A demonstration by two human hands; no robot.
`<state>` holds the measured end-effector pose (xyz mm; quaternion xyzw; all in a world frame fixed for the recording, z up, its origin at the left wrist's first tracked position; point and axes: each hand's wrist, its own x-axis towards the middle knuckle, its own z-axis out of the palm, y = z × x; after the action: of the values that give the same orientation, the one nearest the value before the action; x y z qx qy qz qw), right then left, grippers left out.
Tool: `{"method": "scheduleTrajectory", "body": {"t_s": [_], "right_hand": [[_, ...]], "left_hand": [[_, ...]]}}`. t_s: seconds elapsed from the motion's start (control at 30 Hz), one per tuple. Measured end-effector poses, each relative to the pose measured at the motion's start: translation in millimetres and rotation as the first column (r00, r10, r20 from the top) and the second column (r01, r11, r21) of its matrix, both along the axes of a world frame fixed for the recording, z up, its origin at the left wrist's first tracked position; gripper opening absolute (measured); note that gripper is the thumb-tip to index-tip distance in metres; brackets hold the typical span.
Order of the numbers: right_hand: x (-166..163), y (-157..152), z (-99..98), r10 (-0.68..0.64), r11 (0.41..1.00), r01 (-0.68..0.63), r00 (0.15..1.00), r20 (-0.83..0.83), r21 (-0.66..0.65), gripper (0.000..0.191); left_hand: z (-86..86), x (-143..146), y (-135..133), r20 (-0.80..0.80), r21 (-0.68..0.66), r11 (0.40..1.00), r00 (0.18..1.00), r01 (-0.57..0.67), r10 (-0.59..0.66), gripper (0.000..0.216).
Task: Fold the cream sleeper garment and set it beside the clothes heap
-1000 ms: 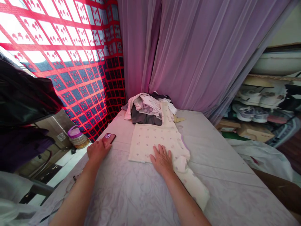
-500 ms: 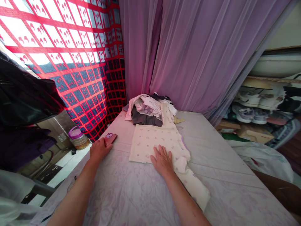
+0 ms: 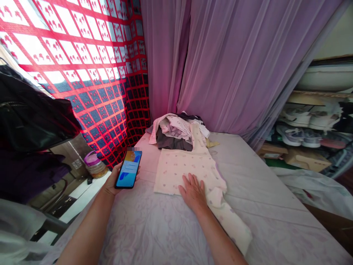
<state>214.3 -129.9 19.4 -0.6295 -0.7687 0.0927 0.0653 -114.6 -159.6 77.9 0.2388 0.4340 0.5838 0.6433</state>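
Observation:
My left hand holds a phone just above the left side of the mattress, its lit screen facing me. My right hand lies flat, fingers stretched out, on the near edge of a cream garment with small pink prints that is spread on the mattress. One sleeve of the garment trails toward me along my right forearm.
A heap of mixed clothes lies at the far end by purple curtains. A red grid cloth hangs on the left, with a lidded jar and a black bag below. Shelves with shoes stand at right.
My left hand has picked the phone up off the mattress and turned its lit screen toward me. My right hand has stayed flat on the cream garment.

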Motion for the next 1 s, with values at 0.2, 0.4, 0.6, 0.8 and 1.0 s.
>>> {"method": "scheduleTrajectory", "body": {"t_s": [0.2,0.4,0.6,0.8,1.0], "right_hand": [[-0.7,0.2,2.3,-0.004,1.0,0.004,1.0,-0.002,-0.023,0.058],[-0.6,0.7,1.2,-0.001,1.0,0.001,1.0,-0.017,-0.011,0.058],[0.6,0.7,0.0,0.008,1.0,-0.008,0.999,-0.041,0.016,0.057],[0.7,-0.2,1.0,0.005,1.0,-0.002,0.997,-0.078,0.03,0.057],[4.8,5.6,15.0,0.021,1.0,-0.023,0.989,-0.15,-0.014,0.051]], "left_hand": [[12.1,1.2,14.4,-0.553,-0.067,0.995,0.833,-0.073,0.024,0.053],[2.1,6.0,27.3,-0.946,-0.124,0.972,-0.271,-0.2,-0.176,0.056],[-23.9,6.7,21.1,-0.839,-0.106,0.963,-0.497,-0.247,-0.22,0.057],[-27.8,0.6,22.1,-0.852,-0.129,0.959,-0.466,-0.254,-0.238,0.06],[-33.4,52.1,31.8,-0.851,0.041,0.999,-0.523,0.031,0.051,0.05]]}}
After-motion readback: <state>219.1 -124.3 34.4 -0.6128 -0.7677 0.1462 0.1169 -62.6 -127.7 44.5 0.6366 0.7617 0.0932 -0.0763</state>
